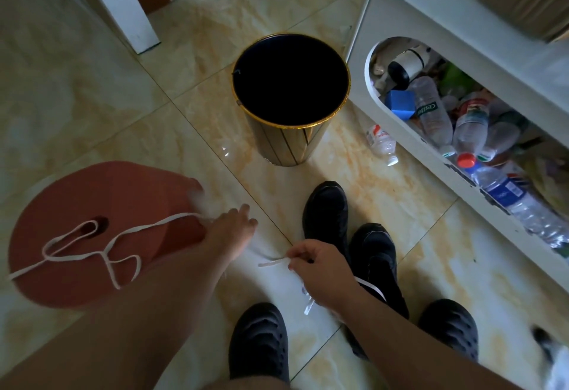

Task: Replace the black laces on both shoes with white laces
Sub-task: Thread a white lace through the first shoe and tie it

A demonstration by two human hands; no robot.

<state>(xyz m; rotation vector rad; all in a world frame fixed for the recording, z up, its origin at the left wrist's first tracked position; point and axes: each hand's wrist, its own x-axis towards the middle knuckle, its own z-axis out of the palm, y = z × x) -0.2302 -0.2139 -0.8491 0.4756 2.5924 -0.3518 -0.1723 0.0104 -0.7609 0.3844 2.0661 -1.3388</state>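
Two black shoes (pixel 324 211) (pixel 374 254) stand side by side on the tiled floor. My right hand (pixel 320 269) hovers just left of them and pinches a white lace (pixel 271 263); one end sticks out to the left and the rest trails under the hand toward the nearer shoe. A second white lace (pixel 92 254) lies looped across a red round stool (pixel 92 192) at the left. My left hand (pixel 231 229) reaches over the stool's right edge with fingers stretched out, lying over that lace's end. Whether it grips the lace is hidden.
A black bin with a gold rim (pixel 291 81) stands beyond the shoes. A white cabinet (pixel 431 20) at the right holds several plastic bottles; one bottle (pixel 381 143) lies on the floor. My feet in black clogs (pixel 258 340) (pixel 449 328) flank the shoes.
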